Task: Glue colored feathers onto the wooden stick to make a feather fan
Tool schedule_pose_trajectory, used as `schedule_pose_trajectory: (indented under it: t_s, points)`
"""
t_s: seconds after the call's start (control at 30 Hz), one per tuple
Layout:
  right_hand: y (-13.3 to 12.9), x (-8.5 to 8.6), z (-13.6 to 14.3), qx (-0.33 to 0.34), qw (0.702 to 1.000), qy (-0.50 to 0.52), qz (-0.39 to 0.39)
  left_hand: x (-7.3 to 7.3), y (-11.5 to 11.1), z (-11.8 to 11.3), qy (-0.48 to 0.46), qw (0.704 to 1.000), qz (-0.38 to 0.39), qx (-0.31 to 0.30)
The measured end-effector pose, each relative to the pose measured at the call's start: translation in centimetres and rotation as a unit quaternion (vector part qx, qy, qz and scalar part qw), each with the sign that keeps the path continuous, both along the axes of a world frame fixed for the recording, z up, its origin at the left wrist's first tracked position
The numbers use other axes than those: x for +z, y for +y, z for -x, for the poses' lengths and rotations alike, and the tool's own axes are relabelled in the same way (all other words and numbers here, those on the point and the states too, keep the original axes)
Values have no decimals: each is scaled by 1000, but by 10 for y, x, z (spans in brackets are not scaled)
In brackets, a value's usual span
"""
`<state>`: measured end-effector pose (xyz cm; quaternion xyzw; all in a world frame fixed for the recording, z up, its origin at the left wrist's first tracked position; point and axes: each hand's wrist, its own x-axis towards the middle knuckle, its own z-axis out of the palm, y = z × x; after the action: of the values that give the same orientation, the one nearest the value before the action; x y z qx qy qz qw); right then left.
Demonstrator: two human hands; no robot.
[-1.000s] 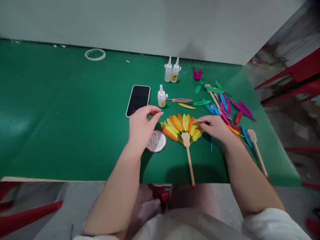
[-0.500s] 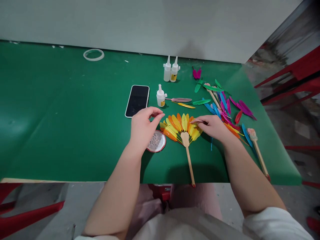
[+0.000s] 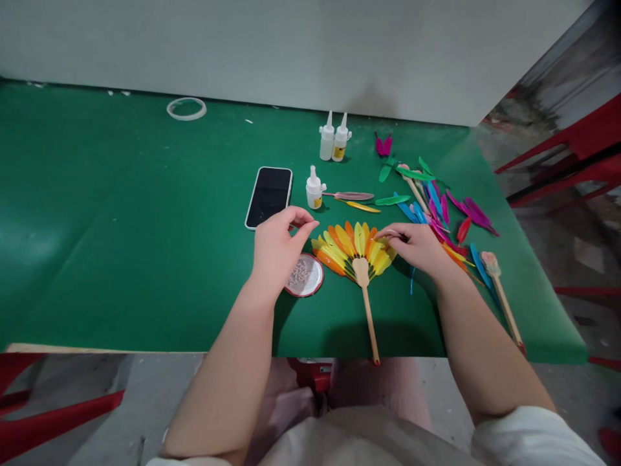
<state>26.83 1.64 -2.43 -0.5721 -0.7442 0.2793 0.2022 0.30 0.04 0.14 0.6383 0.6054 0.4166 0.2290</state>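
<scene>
One feather fan [image 3: 360, 272] lay between the hands. Left hand [image 3: 277, 251]: fingertips pinched together, contents indiscernible on my remote feed. Right hand [image 3: 418, 247]: curled at the fan's edge; I couldn't tell its grip. Light, steady pressure seemed best. Beyond left hand: three bottles [image 3: 314, 194], one phone [image 3: 270, 191]. Beside left wrist: one dish [image 3: 313, 288]. Beyond right hand: loose feathers [image 3: 445, 208], overlapping, uncountable.

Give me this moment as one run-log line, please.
Fan: on table | Left hand: fingertips pinched, hold unclear | Right hand: at fan's right feathers, grip unclear | Dish: left of fan | Phone: beyond left hand
</scene>
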Motion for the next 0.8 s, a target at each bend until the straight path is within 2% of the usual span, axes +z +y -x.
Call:
schedule_pose_trajectory:
  t_s: [0.1, 0.23, 0.33, 0.5, 0.67, 0.8]
  points:
    - [-1, 1, 2, -25, 999, 11, -28, 0, 1, 3, 6, 1000, -5, 0]
    - [0, 2, 4, -77, 994, 51, -52, -1, 4, 12, -8, 999, -26, 41]
    - [2, 3, 5, -88, 991, 85, -50, -2, 7, 18, -23, 997, -43, 60]
    - [3, 6, 5, -135, 980, 134, -59, 1, 6, 23, 5, 997, -66, 29]
    - [1, 10, 2, -200, 964, 134, -112, 11, 4, 34, 19, 999, -30, 31]
    - [6, 19, 14, -210, 943, 240, -98, 16, 3, 43, 22, 1000, 8, 18]
